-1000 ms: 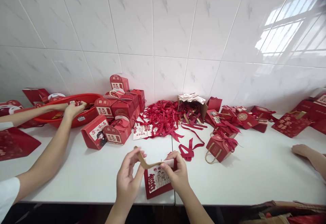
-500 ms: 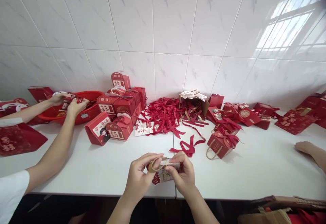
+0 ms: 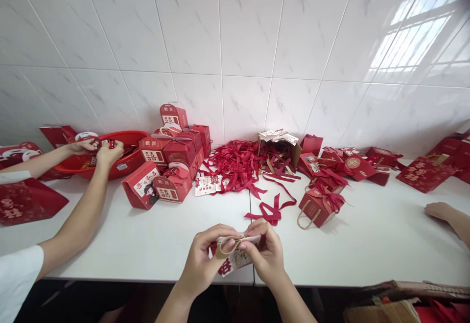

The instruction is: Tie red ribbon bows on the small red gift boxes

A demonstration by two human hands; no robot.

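Low over the front of the table, my left hand (image 3: 203,257) and my right hand (image 3: 269,257) pinch the top of a small red-and-white printed gift box (image 3: 239,261) from both sides. A cream tag with a red character and a picture covers its near face. A tan-gold ribbon (image 3: 226,250) loops at my left thumb, and my fingertips meet at its end; the exact grip there is hidden. Just beyond my hands lie loose red ribbons (image 3: 270,213). To their right stands a finished-looking red box (image 3: 316,207) with a bow and a rope handle.
Stacked red boxes (image 3: 172,186) stand left of a red ribbon heap (image 3: 235,166). A carton (image 3: 293,152) holds ribbons and tags. At left, a co-worker's hands (image 3: 108,152) handle small red packets over a red basin (image 3: 128,166). Another person's hand (image 3: 440,211) rests at right.
My hands have shifted slightly, and the gold ribbon's loop is now drawn in nearer to my right thumb over the box top. The co-worker's hands at left have moved a little.
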